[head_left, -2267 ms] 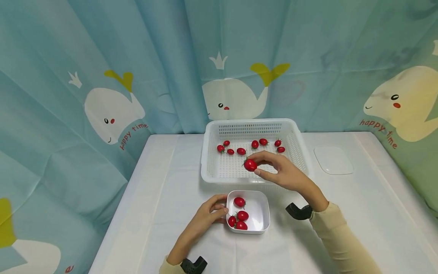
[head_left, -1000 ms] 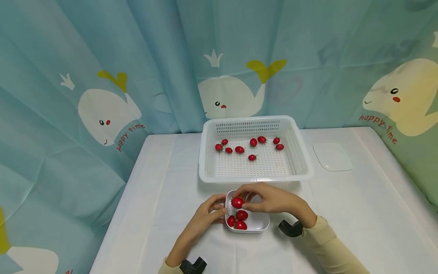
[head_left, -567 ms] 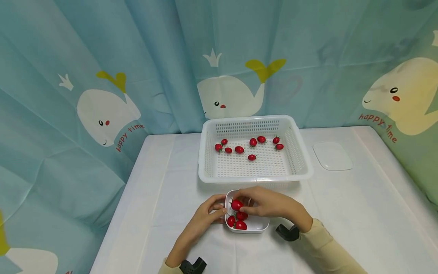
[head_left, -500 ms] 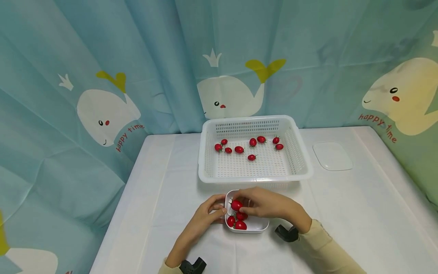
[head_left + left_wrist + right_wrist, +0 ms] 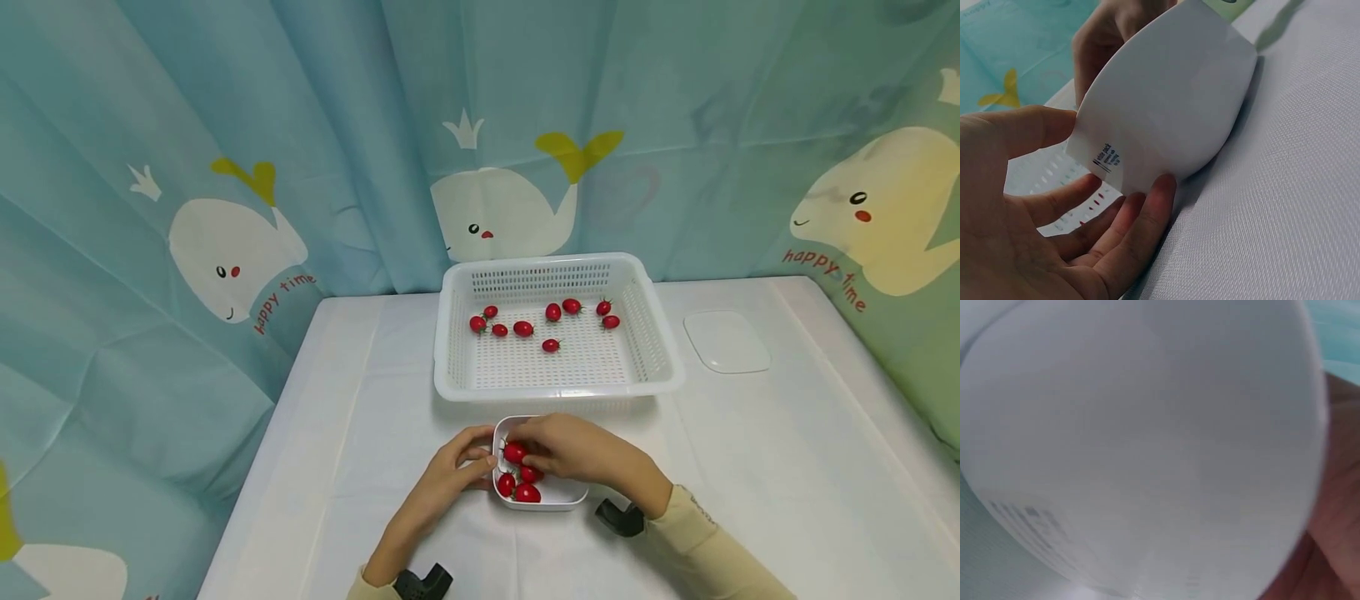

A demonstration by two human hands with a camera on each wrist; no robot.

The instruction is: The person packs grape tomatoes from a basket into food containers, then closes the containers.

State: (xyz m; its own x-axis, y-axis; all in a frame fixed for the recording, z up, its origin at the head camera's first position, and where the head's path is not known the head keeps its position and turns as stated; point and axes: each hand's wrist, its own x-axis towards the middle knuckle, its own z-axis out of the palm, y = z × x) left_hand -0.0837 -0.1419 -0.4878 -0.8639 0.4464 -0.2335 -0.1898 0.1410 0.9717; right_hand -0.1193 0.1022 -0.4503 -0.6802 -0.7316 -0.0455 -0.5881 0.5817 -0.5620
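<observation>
My right hand (image 5: 573, 448) reaches into a small white plastic box (image 5: 558, 502) and pinches a red cherry tomato (image 5: 514, 452) between thumb and fingers. Several other tomatoes lie in the box, among them one at the front (image 5: 527, 493). At the left wall my left hand (image 5: 450, 475) holds the box, its thumb by the rim and its fingers along the side. The left wrist view shows those fingertips against the box's wall (image 5: 1166, 94), which bears small dark print. In the right wrist view the wall (image 5: 1147, 437) fills most of the picture and hides the tomatoes.
Behind the box stands a white slotted basket (image 5: 558, 392) with several cherry tomatoes (image 5: 523, 329) spread on its bottom. A clear square lid (image 5: 726, 342) lies to its right on the white tablecloth (image 5: 787, 467). A blue-green whale-print curtain (image 5: 360, 125) hangs behind.
My right hand has brought the tomato from above the basket toward me and down into the box, sinking slightly further in the last half second. The left hand has stayed at the box.
</observation>
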